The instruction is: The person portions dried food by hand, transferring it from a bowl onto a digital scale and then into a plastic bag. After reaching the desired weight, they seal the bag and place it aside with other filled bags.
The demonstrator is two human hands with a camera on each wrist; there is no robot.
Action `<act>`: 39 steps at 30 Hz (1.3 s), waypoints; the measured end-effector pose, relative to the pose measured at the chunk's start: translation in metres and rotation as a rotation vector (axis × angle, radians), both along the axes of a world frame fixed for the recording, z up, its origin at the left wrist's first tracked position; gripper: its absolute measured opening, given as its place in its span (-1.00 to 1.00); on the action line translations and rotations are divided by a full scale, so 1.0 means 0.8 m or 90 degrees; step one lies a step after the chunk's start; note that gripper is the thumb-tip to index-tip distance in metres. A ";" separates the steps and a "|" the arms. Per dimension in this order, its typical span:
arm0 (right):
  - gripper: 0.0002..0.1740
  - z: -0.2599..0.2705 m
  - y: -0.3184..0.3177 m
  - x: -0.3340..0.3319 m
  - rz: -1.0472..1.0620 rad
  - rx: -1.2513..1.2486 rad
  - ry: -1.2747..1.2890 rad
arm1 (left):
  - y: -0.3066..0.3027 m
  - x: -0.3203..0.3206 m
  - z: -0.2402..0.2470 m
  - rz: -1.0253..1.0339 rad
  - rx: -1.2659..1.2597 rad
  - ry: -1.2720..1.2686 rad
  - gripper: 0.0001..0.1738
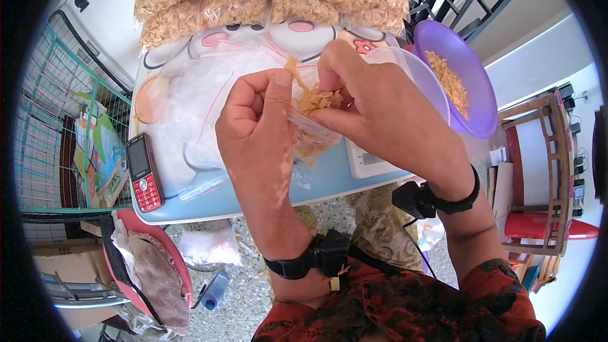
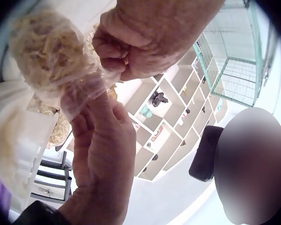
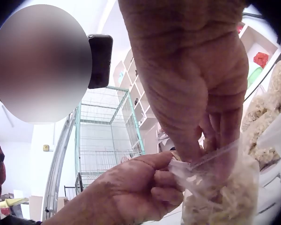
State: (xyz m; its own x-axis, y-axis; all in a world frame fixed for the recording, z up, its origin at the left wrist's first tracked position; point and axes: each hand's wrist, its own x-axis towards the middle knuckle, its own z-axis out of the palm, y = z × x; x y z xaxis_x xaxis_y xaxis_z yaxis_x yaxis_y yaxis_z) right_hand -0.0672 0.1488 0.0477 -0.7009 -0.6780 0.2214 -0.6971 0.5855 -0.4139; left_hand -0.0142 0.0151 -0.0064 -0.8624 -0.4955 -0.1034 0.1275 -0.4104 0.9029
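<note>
A clear zip bag (image 1: 315, 141) with pale yellow dried flakes (image 1: 315, 98) at its mouth is held above the table's near edge. My left hand (image 1: 258, 114) pinches the bag's rim between thumb and curled fingers, and one flake strip stands up beside the thumb. On the other side, my right hand (image 1: 396, 98) has its fingers bent into the mouth and its thumb at the red-lined rim. In the right wrist view those fingers reach down inside the bag (image 3: 243, 187), partly hidden by plastic. Flakes bulge the bag (image 2: 49, 56) in the left wrist view.
Filled bags (image 1: 310, 6) are stacked at the table's back. Flat clear bags (image 1: 190, 104) lie left of my hands, near a red phone (image 1: 145, 171). At right, a white tub (image 1: 415, 69) sits by a scale (image 1: 370, 163), beyond which is a purple basin (image 1: 478, 95) of flakes.
</note>
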 end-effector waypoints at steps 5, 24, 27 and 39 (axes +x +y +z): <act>-0.41 0.003 0.000 0.005 -0.055 -0.036 -0.075 | -0.002 0.004 0.005 -0.023 -0.040 -0.009 -0.78; -0.54 -0.016 0.004 0.007 0.018 -0.110 0.004 | -0.004 0.003 0.001 -0.028 -0.043 -0.012 -0.80; -0.61 -0.017 0.005 0.007 0.025 -0.105 0.014 | -0.005 0.003 0.000 -0.028 -0.035 -0.007 -0.81; -0.82 -0.016 0.001 -0.005 0.172 0.047 0.049 | -0.002 0.006 0.005 -0.020 -0.062 0.035 -0.81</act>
State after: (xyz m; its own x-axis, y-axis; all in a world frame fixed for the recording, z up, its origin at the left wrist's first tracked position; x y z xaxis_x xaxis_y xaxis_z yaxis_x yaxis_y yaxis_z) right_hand -0.0713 0.1493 0.0347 -0.4762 -0.8540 0.2096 -0.8593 0.4012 -0.3173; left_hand -0.0095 0.0136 -0.0025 -0.8808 -0.4735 -0.0077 0.1666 -0.3250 0.9309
